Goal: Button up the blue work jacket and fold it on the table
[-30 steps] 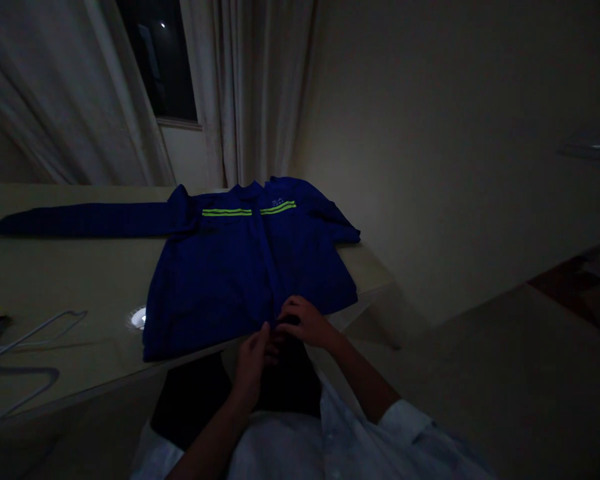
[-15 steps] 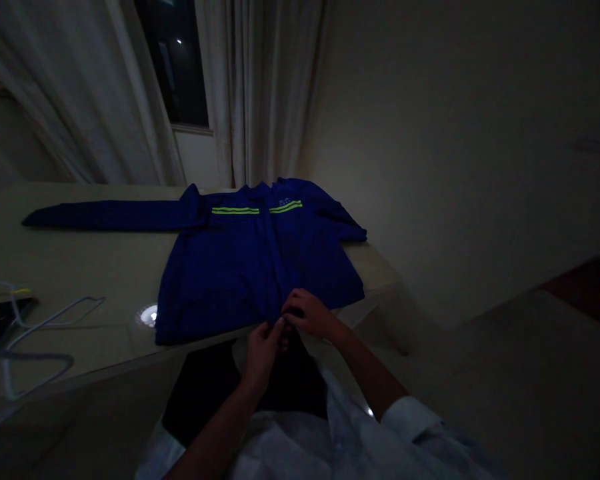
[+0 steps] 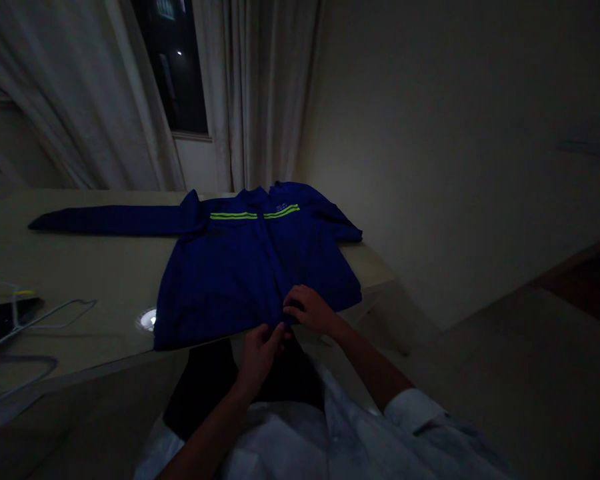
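A dark blue jacket with yellow-green chest stripes lies spread front up on the table. One sleeve stretches out to the left; the other angles down at the right. At the bottom of its front opening, my left hand pinches the hem between thumb and fingers. Just above and to the right, my right hand has its bent fingers closed on the front edge of the jacket. The fingertips of both hands are dim, and the zipper end between them is too dark to make out.
White wire hangers lie on the left of the table, by a dark flat object. A bright round light reflection shows near the jacket's left hem. Curtains and a wall stand behind.
My right hand has shifted slightly away from my left hand, up along the front edge. The jacket lies in nearly the same position; the view has tilted a little.
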A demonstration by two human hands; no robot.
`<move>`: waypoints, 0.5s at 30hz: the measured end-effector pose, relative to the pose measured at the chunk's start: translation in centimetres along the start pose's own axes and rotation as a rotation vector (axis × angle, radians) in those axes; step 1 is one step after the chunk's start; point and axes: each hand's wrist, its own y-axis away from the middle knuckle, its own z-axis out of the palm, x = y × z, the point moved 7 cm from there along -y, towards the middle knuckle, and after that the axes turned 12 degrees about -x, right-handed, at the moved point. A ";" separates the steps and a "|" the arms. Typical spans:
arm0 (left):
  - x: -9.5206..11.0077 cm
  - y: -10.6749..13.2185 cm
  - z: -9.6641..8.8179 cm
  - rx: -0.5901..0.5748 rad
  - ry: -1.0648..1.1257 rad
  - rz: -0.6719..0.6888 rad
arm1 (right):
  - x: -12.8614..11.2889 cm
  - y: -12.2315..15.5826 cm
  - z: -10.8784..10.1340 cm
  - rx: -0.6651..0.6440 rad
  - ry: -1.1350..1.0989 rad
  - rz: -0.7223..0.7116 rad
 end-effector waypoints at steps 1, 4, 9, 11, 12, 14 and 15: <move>-0.2 0.1 0.0 -0.004 -0.012 0.008 | -0.1 0.0 -0.1 0.002 0.023 0.003; -0.9 0.9 0.3 -0.039 -0.062 0.028 | 0.1 -0.5 -0.5 0.024 0.048 0.025; -1.9 1.5 1.4 -0.093 -0.059 -0.046 | 1.3 -2.4 -2.0 0.082 0.071 0.068; -2.1 1.2 1.4 -0.040 0.053 -0.109 | 1.4 -3.3 -2.3 0.047 0.087 0.023; -2.0 1.1 1.2 0.005 0.098 -0.132 | 1.5 -3.7 -2.5 0.035 0.084 0.000; -1.6 1.1 0.9 0.078 0.094 -0.153 | 2.0 -4.5 -2.9 0.018 0.054 -0.029; -1.2 1.2 0.9 0.095 0.046 -0.149 | 2.4 -5.0 -3.1 0.006 0.041 -0.028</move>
